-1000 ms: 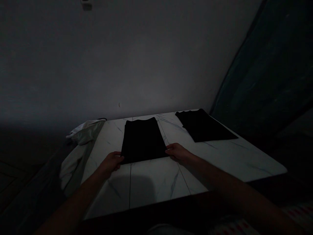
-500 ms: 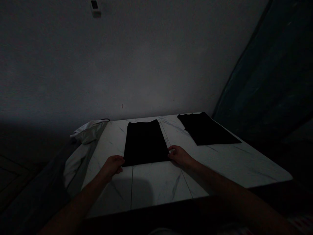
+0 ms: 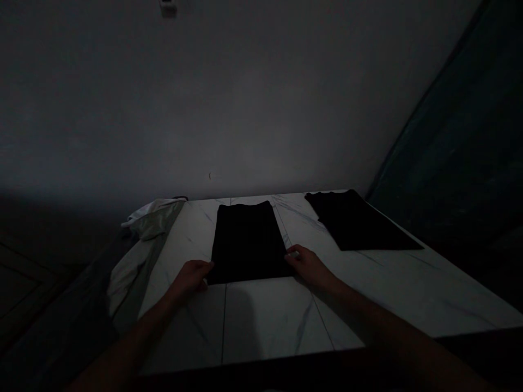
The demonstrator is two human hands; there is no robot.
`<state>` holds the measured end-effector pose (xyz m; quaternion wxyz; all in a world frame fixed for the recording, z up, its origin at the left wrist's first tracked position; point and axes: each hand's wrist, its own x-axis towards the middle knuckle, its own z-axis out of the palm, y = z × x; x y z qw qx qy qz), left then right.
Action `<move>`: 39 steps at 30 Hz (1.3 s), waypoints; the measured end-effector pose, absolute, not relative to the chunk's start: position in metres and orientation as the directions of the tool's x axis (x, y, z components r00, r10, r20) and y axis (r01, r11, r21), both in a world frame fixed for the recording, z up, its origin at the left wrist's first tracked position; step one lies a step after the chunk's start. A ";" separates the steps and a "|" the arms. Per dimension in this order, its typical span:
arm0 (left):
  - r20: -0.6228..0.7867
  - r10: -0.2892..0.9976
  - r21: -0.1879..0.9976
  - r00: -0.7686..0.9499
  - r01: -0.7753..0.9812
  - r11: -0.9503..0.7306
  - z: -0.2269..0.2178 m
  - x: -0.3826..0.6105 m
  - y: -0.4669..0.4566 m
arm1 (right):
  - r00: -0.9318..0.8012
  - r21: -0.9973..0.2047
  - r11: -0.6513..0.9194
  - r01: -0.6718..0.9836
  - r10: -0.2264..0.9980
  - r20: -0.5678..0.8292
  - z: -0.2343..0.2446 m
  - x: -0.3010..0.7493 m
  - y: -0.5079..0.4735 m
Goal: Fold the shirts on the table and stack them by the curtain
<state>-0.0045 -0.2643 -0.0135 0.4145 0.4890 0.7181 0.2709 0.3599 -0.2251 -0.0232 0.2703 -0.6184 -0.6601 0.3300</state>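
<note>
A black folded garment (image 3: 249, 242) lies flat on the white marble-patterned table (image 3: 261, 326); its exact kind is too dark to make out. My left hand (image 3: 191, 276) pinches its left side close to the near corner, thumb on top. On the opposite side, my right hand (image 3: 307, 265) grips the right edge close to the near corner between thumb and fingers. A second black folded garment (image 3: 363, 226) rests farther right on the table, apart from both hands.
Grey and white clothes (image 3: 153, 223) hang over the table's left edge. Behind the table rises a plain wall (image 3: 261, 109) with a small white fixture (image 3: 168, 7). A dark teal curtain-like sheet (image 3: 461, 147) hangs at the right. The room is dim.
The view has tilted down and shifted slightly, so everything sits a little differently in the picture. Both hands keep their hold and have slid slightly up the garment's sides from its near corners.
</note>
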 end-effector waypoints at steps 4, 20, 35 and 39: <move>-0.279 0.953 0.692 -0.118 0.664 0.285 -0.015 -0.015 -0.262 | -0.144 -0.704 0.073 0.707 0.989 -0.042 -0.026 0.366 -0.224; 0.017 0.928 0.021 0.372 0.928 -0.372 -0.029 0.062 -0.159 | -0.510 -0.229 0.501 0.835 0.860 0.025 -0.031 0.269 -0.142; -0.004 0.917 -0.026 0.400 0.916 -0.400 -0.022 0.072 -0.089 | -0.395 -0.237 0.389 0.890 0.918 0.023 -0.027 0.255 -0.060; -0.002 0.934 -0.022 0.356 0.934 -0.356 -0.025 0.058 -0.083 | -0.308 -0.245 0.296 0.923 0.951 -0.010 -0.035 0.269 -0.053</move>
